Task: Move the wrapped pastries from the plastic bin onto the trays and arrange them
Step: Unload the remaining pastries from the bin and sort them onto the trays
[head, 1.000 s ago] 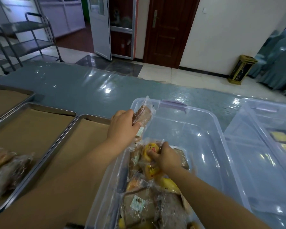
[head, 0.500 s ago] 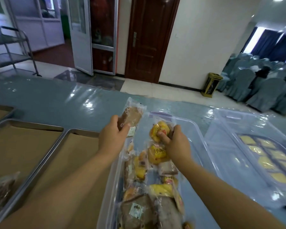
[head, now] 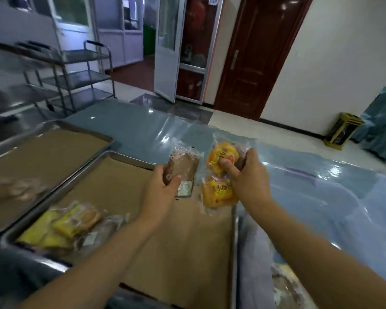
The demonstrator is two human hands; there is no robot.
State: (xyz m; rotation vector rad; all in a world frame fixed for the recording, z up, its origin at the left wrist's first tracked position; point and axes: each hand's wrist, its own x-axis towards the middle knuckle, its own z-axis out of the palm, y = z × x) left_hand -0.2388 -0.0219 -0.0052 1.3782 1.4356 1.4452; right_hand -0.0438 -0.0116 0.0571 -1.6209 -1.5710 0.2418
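My left hand [head: 159, 188] grips a brown wrapped pastry [head: 184, 167] above the far end of a metal tray [head: 129, 157] lined with brown paper. My right hand [head: 246, 177] holds yellow wrapped pastries [head: 220, 172], one above another, over the tray's right edge. Several wrapped pastries [head: 71, 224], yellow and brown, lie at the tray's near left corner. The clear plastic bin [head: 254, 259] sits right of the tray, with a few pastries [head: 285, 284] showing at its near end.
A second paper-lined tray [head: 60, 128] stands to the left with blurred pastries [head: 13, 189] on it. The table wears a shiny blue cover [head: 143, 128]. Metal trolleys [head: 85, 70] stand beyond the table at left. A small bin [head: 342, 130] is on the floor far right.
Both hands have lifted their pastries out of the plastic bin and carried them left, over the paper-lined tray. The view has swung left too.
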